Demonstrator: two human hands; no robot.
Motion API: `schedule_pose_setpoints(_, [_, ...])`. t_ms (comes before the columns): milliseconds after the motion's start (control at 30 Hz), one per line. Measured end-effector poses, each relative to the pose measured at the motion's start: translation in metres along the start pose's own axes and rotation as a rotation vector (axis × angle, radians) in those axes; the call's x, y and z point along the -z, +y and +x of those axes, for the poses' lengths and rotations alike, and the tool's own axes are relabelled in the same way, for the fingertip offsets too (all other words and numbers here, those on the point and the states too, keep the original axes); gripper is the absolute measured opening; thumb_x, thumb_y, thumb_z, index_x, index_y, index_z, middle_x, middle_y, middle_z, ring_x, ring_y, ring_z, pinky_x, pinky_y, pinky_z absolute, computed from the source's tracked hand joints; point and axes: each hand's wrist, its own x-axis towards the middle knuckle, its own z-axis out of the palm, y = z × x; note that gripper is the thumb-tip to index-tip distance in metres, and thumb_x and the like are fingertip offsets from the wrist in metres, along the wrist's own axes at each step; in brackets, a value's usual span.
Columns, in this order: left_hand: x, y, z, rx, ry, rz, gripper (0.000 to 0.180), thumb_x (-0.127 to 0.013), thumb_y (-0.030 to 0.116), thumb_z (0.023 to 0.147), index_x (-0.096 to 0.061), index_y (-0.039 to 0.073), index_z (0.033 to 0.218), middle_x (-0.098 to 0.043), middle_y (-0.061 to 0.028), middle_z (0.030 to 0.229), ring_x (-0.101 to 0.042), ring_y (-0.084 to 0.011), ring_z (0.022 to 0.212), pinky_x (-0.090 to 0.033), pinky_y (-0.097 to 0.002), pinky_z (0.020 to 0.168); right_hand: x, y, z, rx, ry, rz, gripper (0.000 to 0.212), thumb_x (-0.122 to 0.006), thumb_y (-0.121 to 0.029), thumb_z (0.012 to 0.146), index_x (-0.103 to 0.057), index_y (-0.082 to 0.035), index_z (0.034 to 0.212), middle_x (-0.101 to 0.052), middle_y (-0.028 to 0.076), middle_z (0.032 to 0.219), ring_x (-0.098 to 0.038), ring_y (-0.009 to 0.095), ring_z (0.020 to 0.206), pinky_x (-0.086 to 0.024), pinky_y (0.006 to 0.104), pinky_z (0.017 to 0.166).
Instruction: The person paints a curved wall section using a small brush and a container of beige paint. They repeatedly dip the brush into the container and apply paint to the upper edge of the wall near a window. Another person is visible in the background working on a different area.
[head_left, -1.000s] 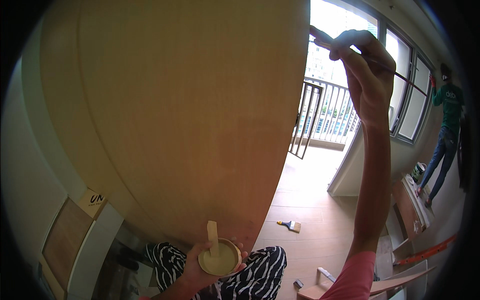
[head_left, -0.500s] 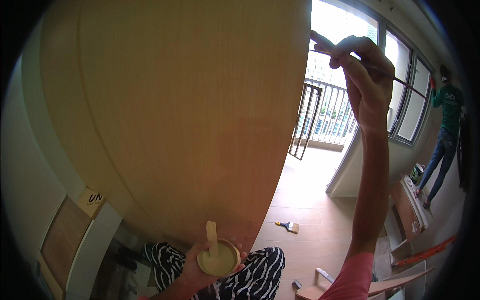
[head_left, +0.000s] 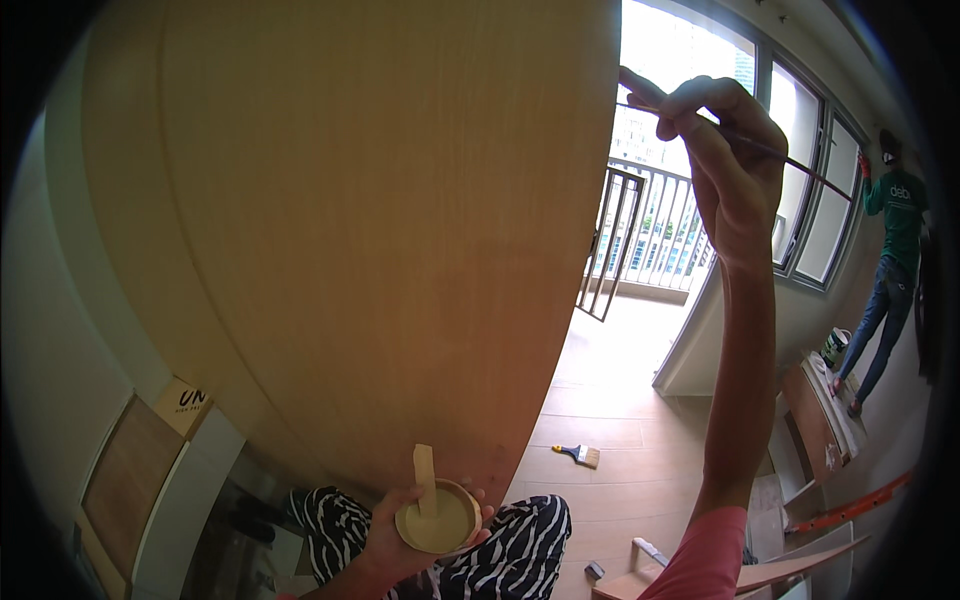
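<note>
A tall wooden panel (head_left: 380,220) fills the left and middle of the view. My raised right hand (head_left: 735,165) pinches a thin, long-handled paintbrush (head_left: 822,180). The brush's front end points at the panel's right edge, and an extended finger reaches that edge. Whether the bristles touch the wood is too small to tell. Low down, above my lap, my left hand (head_left: 388,532) cradles a small round cup (head_left: 476,505) from below. Beige paint or filler (head_left: 450,525) lies inside it. A flat wooden stick (head_left: 424,468) leans in the cup, upright and sticking out above the rim.
A wide paintbrush (head_left: 577,456) lies on the tiled floor to the right. Boards (head_left: 800,568) and an orange ladder-like piece (head_left: 850,503) are at lower right. Another person in a green shirt (head_left: 900,215) stands on a raised bench by the windows, near a paint can (head_left: 835,346). A balcony railing (head_left: 665,225) stands beyond.
My right hand with the thin paintbrush has shifted very slightly down and left along the panel's edge. My left hand and the cup stay almost in place.
</note>
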Motion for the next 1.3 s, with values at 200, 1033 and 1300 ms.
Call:
schedule_pose_setpoints(200, [-0.0020, 0.0000, -0.0006, -0.001, 0.006, 0.004, 0.060, -0.052, 0.040, 0.086, -0.052, -0.004, 0.128, -0.053, -0.0185, 0.127, -0.049, -0.0383, 0.122, -0.043, -0.0542, 0.100, 0.0031, 0.0000, 0.0007, -0.011, -0.016, 0.008, 0.009, -0.058, 0.006, 0.088, -0.066, 0.005, 0.094, -0.064, 0.011, 0.081, -0.068, 0.022, 0.088, -0.046, 0.0533, 0.105])
schedule_pose_setpoints(1033, [0.0002, -0.0007, -0.0010, -0.004, 0.019, -0.005, 0.060, -0.052, 0.040, 0.087, -0.052, -0.003, 0.128, -0.053, -0.0184, 0.125, -0.050, -0.0385, 0.121, -0.044, -0.0535, 0.099, 0.0041, -0.0001, 0.0008, -0.014, -0.013, -0.015, 0.010, -0.059, 0.001, 0.090, -0.066, 0.005, 0.095, -0.065, 0.012, 0.080, -0.069, 0.028, 0.095, -0.047, 0.0523, 0.103])
schedule_pose_setpoints(1300, [0.0013, -0.0017, -0.0023, -0.007, 0.024, -0.012, 0.061, -0.052, 0.041, 0.086, -0.052, -0.003, 0.128, -0.053, -0.0184, 0.125, -0.049, -0.0387, 0.121, -0.043, -0.0543, 0.099, 0.0051, 0.0038, 0.0042, 0.040, 0.021, -0.034, 0.010, -0.059, -0.001, 0.090, -0.066, 0.005, 0.095, -0.067, 0.012, 0.083, -0.070, 0.025, 0.089, -0.053, 0.0437, 0.094])
